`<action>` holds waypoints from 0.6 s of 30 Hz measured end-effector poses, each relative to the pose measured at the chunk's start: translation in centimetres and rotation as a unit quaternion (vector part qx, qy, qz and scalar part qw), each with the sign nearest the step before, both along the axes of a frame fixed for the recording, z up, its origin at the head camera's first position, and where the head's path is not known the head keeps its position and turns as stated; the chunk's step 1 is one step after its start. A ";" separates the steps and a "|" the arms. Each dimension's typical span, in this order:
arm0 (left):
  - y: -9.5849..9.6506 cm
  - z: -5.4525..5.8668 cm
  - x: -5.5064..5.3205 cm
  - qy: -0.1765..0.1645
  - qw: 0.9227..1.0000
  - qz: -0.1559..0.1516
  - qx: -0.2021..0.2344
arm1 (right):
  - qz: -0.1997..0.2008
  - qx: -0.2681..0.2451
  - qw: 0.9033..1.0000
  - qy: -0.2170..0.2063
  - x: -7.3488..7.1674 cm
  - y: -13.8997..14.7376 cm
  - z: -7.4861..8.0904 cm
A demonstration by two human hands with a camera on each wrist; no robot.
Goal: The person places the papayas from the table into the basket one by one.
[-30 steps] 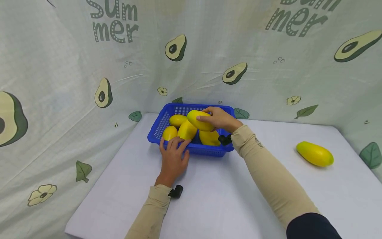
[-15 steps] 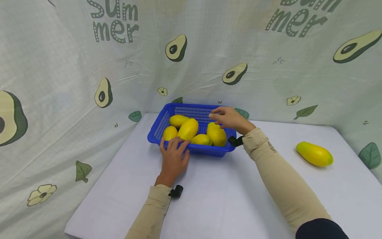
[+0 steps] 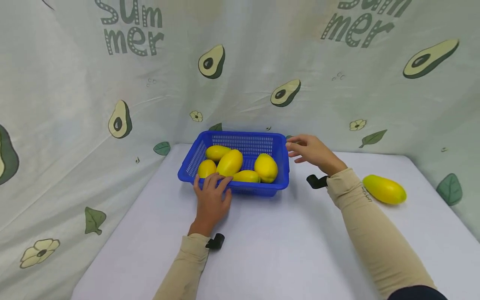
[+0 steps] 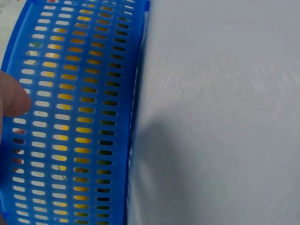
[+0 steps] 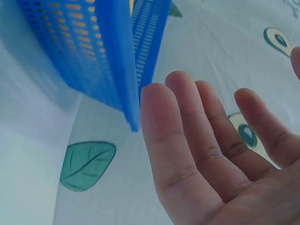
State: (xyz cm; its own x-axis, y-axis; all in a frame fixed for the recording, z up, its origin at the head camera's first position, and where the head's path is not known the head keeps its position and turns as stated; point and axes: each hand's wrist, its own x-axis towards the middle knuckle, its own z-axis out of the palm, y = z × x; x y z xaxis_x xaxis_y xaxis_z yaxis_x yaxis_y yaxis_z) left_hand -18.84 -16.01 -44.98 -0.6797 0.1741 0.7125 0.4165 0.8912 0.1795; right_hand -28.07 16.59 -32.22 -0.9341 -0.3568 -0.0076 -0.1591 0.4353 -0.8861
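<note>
Several yellow mangoes lie in a blue plastic basket (image 3: 258, 190); one mango (image 3: 266, 168) sits at its right side, another (image 3: 230, 163) near the middle. My left hand (image 3: 211, 202) holds the front rim, fingers over the edge and thumb (image 4: 15, 96) against the slotted outer wall. Beside the basket's right end, my right hand (image 3: 310, 151) is raised with nothing in it. Its fingers (image 5: 161, 112) are loosely extended in the right wrist view, close to the basket's corner. Part of the basket's front contents is hidden by the left fingers.
A yellow-green mango (image 3: 384, 189) lies on the white table (image 3: 277, 246) at the right, beyond the right sleeve. Behind the table hangs a pale cloth (image 3: 247, 50) printed with avocados and leaves.
My right hand has let go of a mango at the right side of the basket and moved out to the right. The left hand has stayed on the rim. The view has shifted slightly.
</note>
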 end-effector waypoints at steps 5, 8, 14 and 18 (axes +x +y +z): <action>-0.1 -0.4 0.0 0.000 1.000 -0.003 0.001 | -0.026 -0.005 1.000 -0.006 0.3 1.7 -0.6; -0.1 -0.4 -0.1 0.007 1.000 -0.004 0.002 | -0.036 -0.006 0.999 -0.002 0.3 2.6 -0.8; -0.2 -0.2 -0.2 0.010 1.000 -0.002 -0.002 | -0.050 -0.005 0.999 0.006 0.3 4.4 -1.7; -0.3 -0.3 -0.1 0.009 1.000 0.001 -0.007 | -0.062 0.009 0.998 0.011 0.4 5.6 -2.3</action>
State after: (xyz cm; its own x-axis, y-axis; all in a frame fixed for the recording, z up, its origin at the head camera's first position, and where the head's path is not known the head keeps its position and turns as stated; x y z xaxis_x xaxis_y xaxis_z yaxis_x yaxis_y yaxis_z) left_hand -18.97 -16.29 -45.27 -0.6674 0.1834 0.7218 0.4177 0.8946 0.1589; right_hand -27.67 22.16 -34.48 -0.9712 -0.2383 0.0084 -0.1225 0.4687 -0.8748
